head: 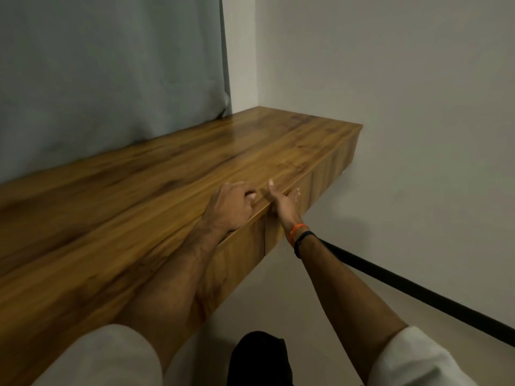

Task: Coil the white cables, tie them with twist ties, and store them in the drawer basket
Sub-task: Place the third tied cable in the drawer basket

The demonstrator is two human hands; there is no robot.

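A grey curtain (111, 71) hangs at the far left, its hem meeting the back of the wooden worktop (139, 174). The left hand (230, 207) rests on the worktop's top near the front edge, fingers loosely curled under with nothing in its grip. Just right of it, the right hand (282, 203) is at the front edge over the drawer front (306, 201): the thumb points up above the top surface and the fingers reach along the drawer face; whether this grip has actually closed on the edge cannot be told. An orange thread band (298, 232) and a black band (302, 242) sit on that wrist. The drawer looks closed. No white cables, twist ties or basket are in view. Right of the hands stands a pale wall (418, 107) with a black skirting strip (404, 285).
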